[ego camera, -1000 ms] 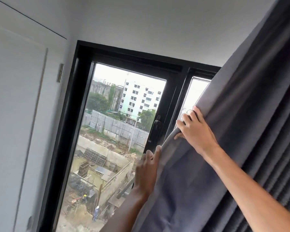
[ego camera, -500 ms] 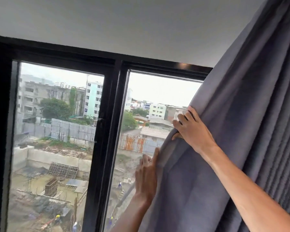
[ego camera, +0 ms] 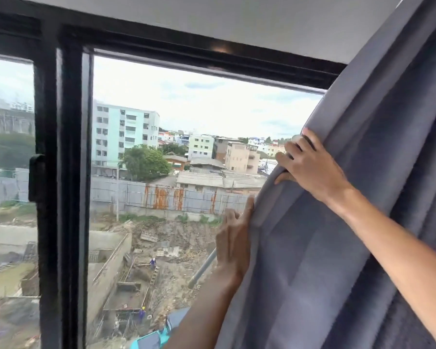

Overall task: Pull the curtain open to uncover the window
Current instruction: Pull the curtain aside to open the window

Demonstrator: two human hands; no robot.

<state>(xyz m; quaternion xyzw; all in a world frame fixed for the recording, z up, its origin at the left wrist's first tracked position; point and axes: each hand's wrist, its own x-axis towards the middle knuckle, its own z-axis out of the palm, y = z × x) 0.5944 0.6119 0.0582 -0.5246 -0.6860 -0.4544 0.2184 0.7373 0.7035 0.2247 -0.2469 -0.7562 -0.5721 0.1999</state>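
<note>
A grey curtain (ego camera: 363,222) hangs bunched at the right and covers the right end of a black-framed window (ego camera: 68,172). My right hand (ego camera: 310,170) grips the curtain's leading edge at mid height, fingers curled over the fold. Lower down, my left hand (ego camera: 233,244) holds the same edge, its thumb pressed along the hem and its fingers behind the cloth. Two panes on the left and in the middle are uncovered and show a building site and houses outside.
A black centre post (ego camera: 61,222) with a latch handle (ego camera: 37,177) divides the panes. White wall (ego camera: 237,18) runs above the frame. Dark pleated folds of the curtain (ego camera: 433,311) fill the far right.
Both hands have carried the curtain edge to the right, and more glass shows. The view has swung right, so the white wall on the left has left the frame.
</note>
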